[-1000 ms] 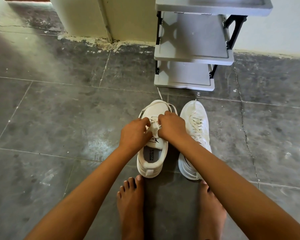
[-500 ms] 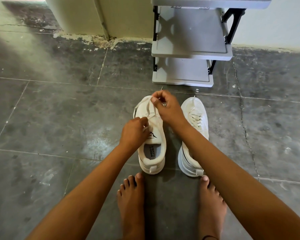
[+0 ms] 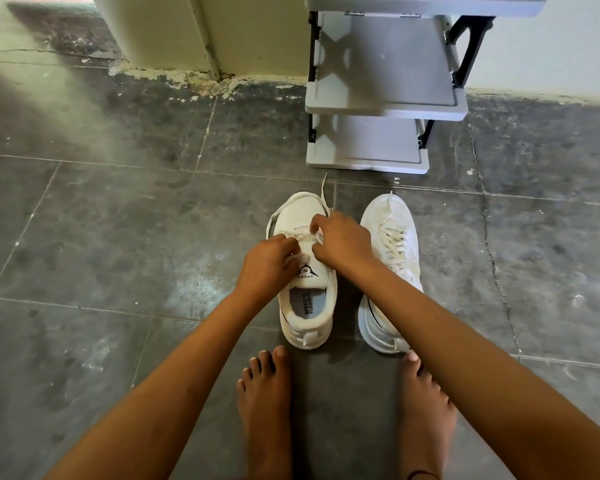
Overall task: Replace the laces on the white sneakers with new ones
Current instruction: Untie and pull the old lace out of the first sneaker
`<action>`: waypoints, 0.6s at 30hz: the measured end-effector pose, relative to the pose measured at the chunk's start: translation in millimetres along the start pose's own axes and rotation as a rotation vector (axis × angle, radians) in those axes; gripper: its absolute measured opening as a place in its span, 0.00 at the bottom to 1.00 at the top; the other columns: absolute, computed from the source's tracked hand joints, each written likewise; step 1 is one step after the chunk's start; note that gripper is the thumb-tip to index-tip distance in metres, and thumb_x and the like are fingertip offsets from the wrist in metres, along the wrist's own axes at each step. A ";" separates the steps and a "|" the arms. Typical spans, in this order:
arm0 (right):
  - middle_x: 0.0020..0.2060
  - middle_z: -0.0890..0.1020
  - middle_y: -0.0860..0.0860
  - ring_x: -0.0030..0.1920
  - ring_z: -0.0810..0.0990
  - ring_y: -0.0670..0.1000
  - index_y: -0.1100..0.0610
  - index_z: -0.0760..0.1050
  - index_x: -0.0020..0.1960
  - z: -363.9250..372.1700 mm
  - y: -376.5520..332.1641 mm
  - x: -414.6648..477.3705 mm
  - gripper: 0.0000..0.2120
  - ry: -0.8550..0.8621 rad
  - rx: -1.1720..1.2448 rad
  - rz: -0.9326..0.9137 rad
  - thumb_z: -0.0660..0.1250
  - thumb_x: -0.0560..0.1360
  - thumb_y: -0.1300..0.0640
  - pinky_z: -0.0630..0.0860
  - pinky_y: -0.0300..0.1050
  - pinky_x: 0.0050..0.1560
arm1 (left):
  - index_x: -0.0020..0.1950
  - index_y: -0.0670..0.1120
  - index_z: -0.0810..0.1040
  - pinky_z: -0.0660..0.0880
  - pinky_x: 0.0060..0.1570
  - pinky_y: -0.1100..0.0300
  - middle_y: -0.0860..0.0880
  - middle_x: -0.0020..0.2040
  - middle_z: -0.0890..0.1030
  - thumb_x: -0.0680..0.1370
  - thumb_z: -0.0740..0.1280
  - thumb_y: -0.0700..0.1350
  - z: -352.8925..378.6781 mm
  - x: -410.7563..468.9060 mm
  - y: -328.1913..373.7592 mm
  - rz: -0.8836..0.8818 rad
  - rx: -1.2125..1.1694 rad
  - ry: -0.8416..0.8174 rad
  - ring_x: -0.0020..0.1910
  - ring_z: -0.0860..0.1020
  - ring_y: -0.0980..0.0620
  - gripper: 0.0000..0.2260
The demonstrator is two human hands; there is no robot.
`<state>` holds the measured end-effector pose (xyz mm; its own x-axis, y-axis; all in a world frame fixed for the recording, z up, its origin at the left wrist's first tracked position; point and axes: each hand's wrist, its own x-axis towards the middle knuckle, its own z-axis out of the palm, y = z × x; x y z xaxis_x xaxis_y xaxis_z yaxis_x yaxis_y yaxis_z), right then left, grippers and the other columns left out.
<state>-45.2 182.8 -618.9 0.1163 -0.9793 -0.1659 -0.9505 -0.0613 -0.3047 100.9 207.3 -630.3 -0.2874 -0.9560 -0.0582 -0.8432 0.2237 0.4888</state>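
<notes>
A person crouches barefoot on the grey tiled floor (image 3: 94, 237), both forearms reaching forward over a pair of white sneakers. The left hand (image 3: 267, 261) sits at the tongue of the near sneaker (image 3: 309, 327), which stands upright, toe pointing away. Its fingers are curled in and appear to pinch the lace (image 3: 323, 190) where it crosses the upper eyelets. The loose end of the lace trails off past the toe onto the tile, and a slack loop hangs round the toe's left side.

The lace looks thin, soft and limp. It will likely sag and twist unless kept taut, and is best taken close to the eyelet or by its stiff tip. The sneaker itself seems light enough to slide under a tug, so it may want steadying.

The right hand (image 3: 340, 240), wrist bent and knuckles up, closes thumb and forefinger on the lace just beyond the left hand; the two hands almost touch. The second sneaker (image 3: 395, 220) stands just beside the first, fully laced, partly under the right forearm. A grey shoe rack (image 3: 378, 102) stands against the wall behind.
</notes>
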 end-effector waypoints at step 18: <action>0.43 0.79 0.50 0.45 0.77 0.48 0.60 0.77 0.50 -40.2 -5.3 -0.8 0.05 0.159 0.982 0.122 0.68 0.75 0.60 0.75 0.44 0.52 | 0.48 0.42 0.79 0.72 0.39 0.54 0.45 0.45 0.79 0.76 0.65 0.46 9.5 0.7 4.1 0.000 0.045 0.047 0.43 0.76 0.44 0.08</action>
<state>-51.9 176.1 -579.4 -0.0746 -0.9870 -0.1424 -0.2861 0.1580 -0.9451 92.9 209.3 -636.6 -0.2670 -0.9635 -0.0165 -0.8628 0.2314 0.4496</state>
